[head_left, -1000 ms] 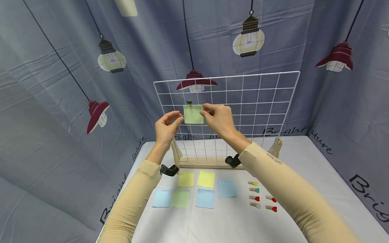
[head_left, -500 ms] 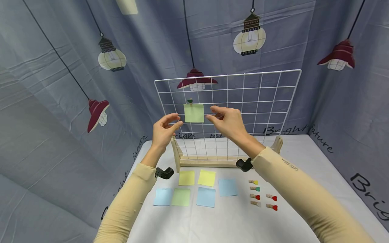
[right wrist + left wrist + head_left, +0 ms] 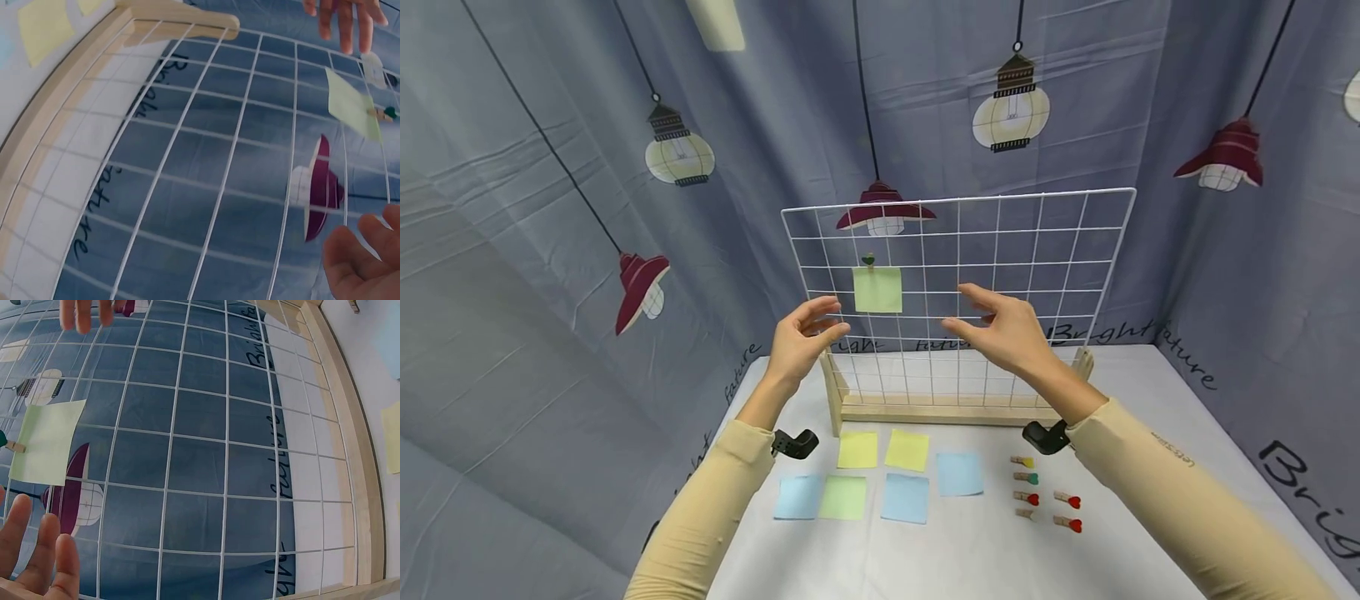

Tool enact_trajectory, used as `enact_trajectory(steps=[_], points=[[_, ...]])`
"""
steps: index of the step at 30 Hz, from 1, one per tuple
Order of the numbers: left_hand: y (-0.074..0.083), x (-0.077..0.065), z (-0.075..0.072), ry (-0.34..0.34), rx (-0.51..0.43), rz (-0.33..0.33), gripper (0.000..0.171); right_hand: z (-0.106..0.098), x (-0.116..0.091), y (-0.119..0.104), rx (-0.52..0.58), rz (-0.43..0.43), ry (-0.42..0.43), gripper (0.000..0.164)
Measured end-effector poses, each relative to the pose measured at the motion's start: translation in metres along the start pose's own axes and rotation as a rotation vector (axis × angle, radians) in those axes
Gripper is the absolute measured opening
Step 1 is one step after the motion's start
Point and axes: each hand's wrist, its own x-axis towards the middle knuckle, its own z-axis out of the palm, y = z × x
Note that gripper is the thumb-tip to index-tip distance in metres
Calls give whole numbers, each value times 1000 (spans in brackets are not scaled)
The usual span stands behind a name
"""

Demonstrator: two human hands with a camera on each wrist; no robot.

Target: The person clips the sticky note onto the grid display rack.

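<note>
A light green sticky note (image 3: 877, 291) hangs on the white wire grid (image 3: 977, 250), held at its top by a small wooden clothespin with a green heart (image 3: 868, 261). My left hand (image 3: 801, 337) hovers just left of and below the note, fingers loosely bent, holding nothing. To the right of the note my right hand (image 3: 1003, 329) is apart from it, thumb and fingers spread with a gap between them. In the left wrist view the note (image 3: 49, 444) hangs flat near the fingers (image 3: 45, 550). The right wrist view shows the same note (image 3: 353, 105) slightly angled.
On the white table (image 3: 970, 550) lie two yellow notes (image 3: 907, 450), several blue notes (image 3: 905, 498) and a green note (image 3: 843, 497). Several heart clothespins (image 3: 1027, 498) lie at the right. A wooden stand (image 3: 947, 411) carries the grid. Lamp-patterned curtains surround the table.
Both hands have let go of the green note's edges and drawn away. The right hand has moved right and down, the left slightly down and left. The note stays hanging from its clothespin.
</note>
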Motion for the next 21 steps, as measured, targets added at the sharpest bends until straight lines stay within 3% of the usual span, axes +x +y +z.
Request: enact_trajectory(steps=[12,21], points=[[-10,-7,7,-112,-14,-35,67,-20,-29,37,-74,58,-48,85],[-19,-10,8,-195,-8,-26,76,-33,-41,47,-85,87,-101,96]])
